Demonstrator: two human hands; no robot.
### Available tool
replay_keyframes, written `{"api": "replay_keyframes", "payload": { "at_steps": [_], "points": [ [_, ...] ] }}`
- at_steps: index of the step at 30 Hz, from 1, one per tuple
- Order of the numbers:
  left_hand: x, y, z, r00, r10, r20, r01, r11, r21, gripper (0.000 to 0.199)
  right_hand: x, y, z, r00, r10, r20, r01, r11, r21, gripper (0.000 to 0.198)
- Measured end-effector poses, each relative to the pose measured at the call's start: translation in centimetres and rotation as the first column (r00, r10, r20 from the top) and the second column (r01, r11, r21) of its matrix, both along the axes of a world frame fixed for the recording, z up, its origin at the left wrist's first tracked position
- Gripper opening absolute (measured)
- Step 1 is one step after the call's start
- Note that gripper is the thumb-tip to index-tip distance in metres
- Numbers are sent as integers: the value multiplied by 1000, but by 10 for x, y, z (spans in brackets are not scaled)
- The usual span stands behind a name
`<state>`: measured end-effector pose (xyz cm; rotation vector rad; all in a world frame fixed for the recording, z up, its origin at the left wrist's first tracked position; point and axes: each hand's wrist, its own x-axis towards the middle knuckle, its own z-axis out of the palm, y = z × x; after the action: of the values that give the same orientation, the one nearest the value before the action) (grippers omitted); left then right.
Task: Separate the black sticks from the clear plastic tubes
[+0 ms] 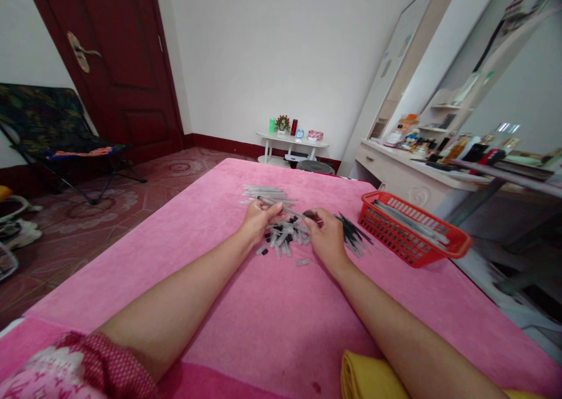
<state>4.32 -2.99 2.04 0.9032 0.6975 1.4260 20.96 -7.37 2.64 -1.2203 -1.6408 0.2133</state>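
A translucent pen barrel with a dark left end stretches between my hands. My left hand is closed around its left part. At its right end the fingers of my right hand are pinched together; whether a smaller part sits in them is too small to tell. Below and between the hands lies a loose heap of clear pen caps mixed with small black pieces. Beyond my left hand is a row of clear pen barrels. Thin dark pen refills lie fanned out right of my right hand.
A red plastic basket holding long pens or barrels stands at the right edge of the pink cloth. Yellow fabric lies near my right forearm. A dressing table is at the right, a folding chair at the left.
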Motion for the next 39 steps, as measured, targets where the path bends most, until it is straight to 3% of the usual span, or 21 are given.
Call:
{"api": "replay_keyframes", "payload": {
  "at_steps": [7,13,16,18,21,23,26,28,30,32,34,36,39],
  "points": [
    [3,-9,6,1000,-17,-13,18,997,77,50,7,3,12,996,64,-62,-73,986,-147,13],
    [6,-14,6,1000,-29,7,28,991,129,50,14,4,35,972,151,-180,-210,901,-380,13],
    [14,-18,6,999,-32,-2,32,992,126,49,12,-1,46,977,208,-55,-211,873,-439,11],
    [20,-23,8,998,-32,-58,41,988,149,47,8,-6,50,970,217,107,-154,895,-419,12],
    [23,-26,11,981,-5,-196,48,975,215,42,8,-10,55,927,152,344,-24,937,-347,12],
    [18,-22,11,960,24,-279,49,966,254,40,20,-8,63,906,77,417,59,951,-304,14],
    [0,-6,4,913,148,-379,-20,947,322,37,60,-2,79,880,-193,434,295,938,-180,20],
    [-14,7,-4,842,293,-454,-122,921,369,29,94,2,87,779,-429,458,512,856,-68,25],
    [-25,19,-12,809,339,-480,-166,915,367,28,127,3,90,648,-601,469,685,728,-13,29],
    [-31,27,-18,801,341,-492,-192,925,328,30,151,2,88,578,-642,503,758,651,-39,32],
    [-33,31,-21,775,355,-523,-201,923,328,29,163,3,82,540,-659,523,792,608,-52,34],
    [-35,34,-23,717,413,-562,-214,897,387,26,164,6,77,545,-664,512,777,629,-10,35],
    [-40,37,-23,523,566,-637,-200,808,554,26,150,14,70,642,-603,473,662,748,55,31]
  ]
}}
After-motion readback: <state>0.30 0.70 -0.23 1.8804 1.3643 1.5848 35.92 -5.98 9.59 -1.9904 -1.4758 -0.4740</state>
